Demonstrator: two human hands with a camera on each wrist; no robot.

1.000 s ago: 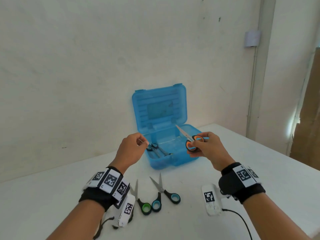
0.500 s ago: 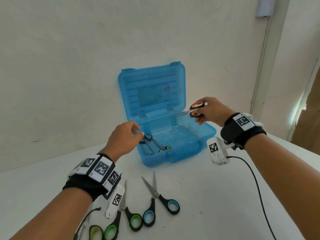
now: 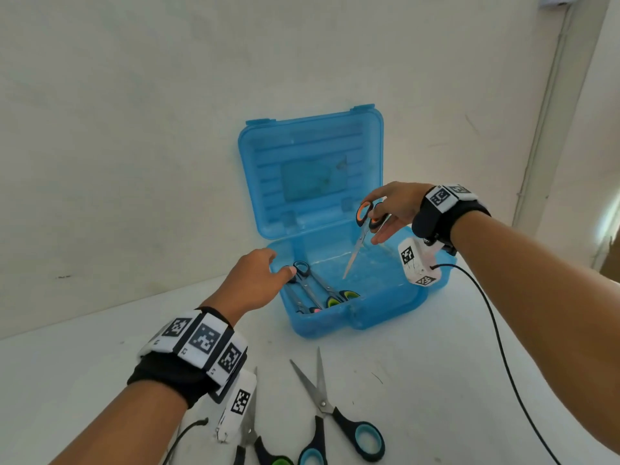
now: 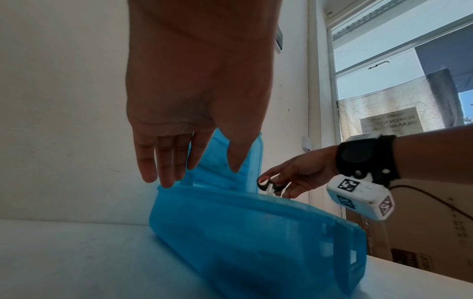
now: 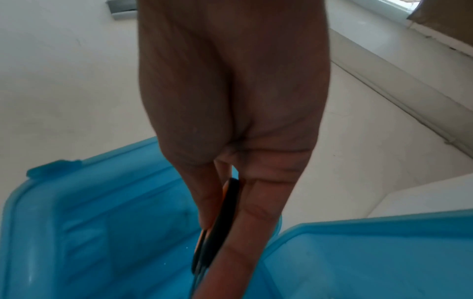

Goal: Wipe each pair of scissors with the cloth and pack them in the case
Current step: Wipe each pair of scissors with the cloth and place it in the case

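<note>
An open blue case point(image 3: 372, 317) stands on the white table point(image 3: 419, 380), lid upright against the wall. My right hand point(image 3: 391, 209) pinches the orange-and-black scissors point(image 3: 364, 229) by the handles, blades pointing down into the case. The same scissors point(image 5: 220, 214) show edge-on between thumb and fingers in the right wrist view. My left hand point(image 3: 258, 280) rests with straight fingers on the case's left rim point(image 4: 166, 187), holding nothing. Several scissors point(image 3: 318, 290) lie inside the case at the left. No cloth is in view.
Blue-handled scissors point(image 3: 335, 421) lie open on the table in front of the case, green-handled scissors point(image 3: 258, 444) to their left. A black cable point(image 3: 496, 330) trails from my right wrist across the table. The wall stands close behind the case.
My right hand has carried the orange scissors over the case and tipped the blades downward into it. My left hand has moved forward to the case's left rim.
</note>
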